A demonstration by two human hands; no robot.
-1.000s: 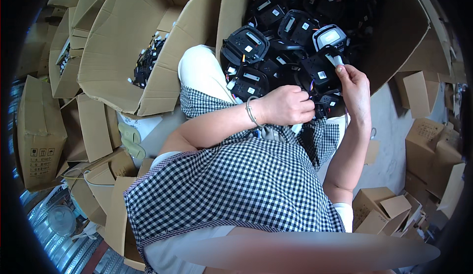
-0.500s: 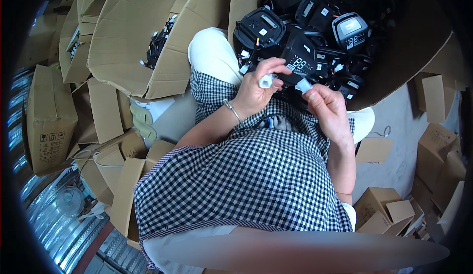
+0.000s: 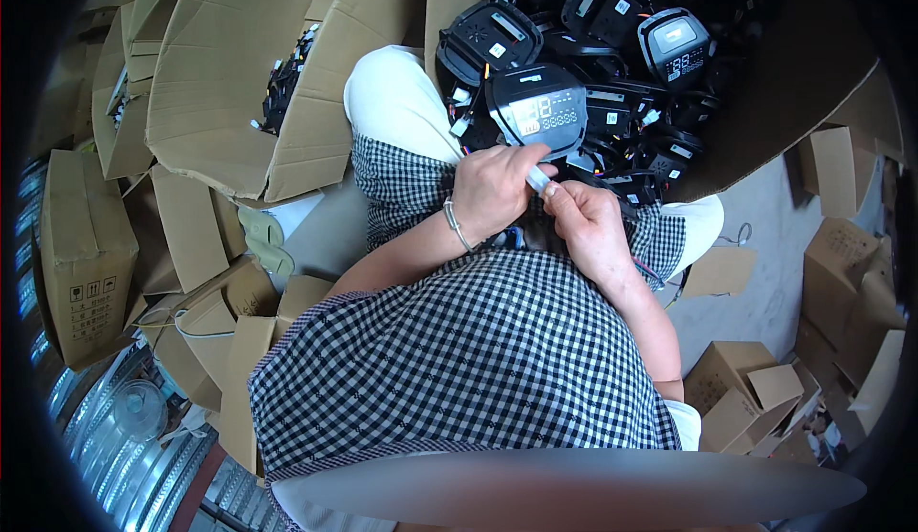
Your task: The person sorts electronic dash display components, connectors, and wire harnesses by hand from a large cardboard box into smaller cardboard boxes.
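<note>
White plastic wire connectors [image 3: 537, 180] meet between my two hands over my lap. My left hand [image 3: 492, 193] is closed around one end, its thumb and fingers hiding most of that part. Thumb and forefinger of my right hand [image 3: 591, 229] pinch the other end. Whether the connectors are fully joined I cannot tell. Just beyond my fingers a black display unit [image 3: 538, 111] lies face up, its screen showing light segments. Several more black display units [image 3: 491, 37] with wires and white plugs are heaped behind it in a large carton [image 3: 813, 116].
To the left, another open carton [image 3: 225, 64] holds a small pile of black wired parts [image 3: 290, 78]. A closed carton [image 3: 88, 255] stands farther left, above shiny metal coils [image 3: 124, 456]. Several torn boxes [image 3: 741, 389] lie on the right. My knees flank the work.
My hands have come together from apart, bringing the two white connectors into contact. The display unit beyond them has shifted left and turned, and its screen looks brighter.
</note>
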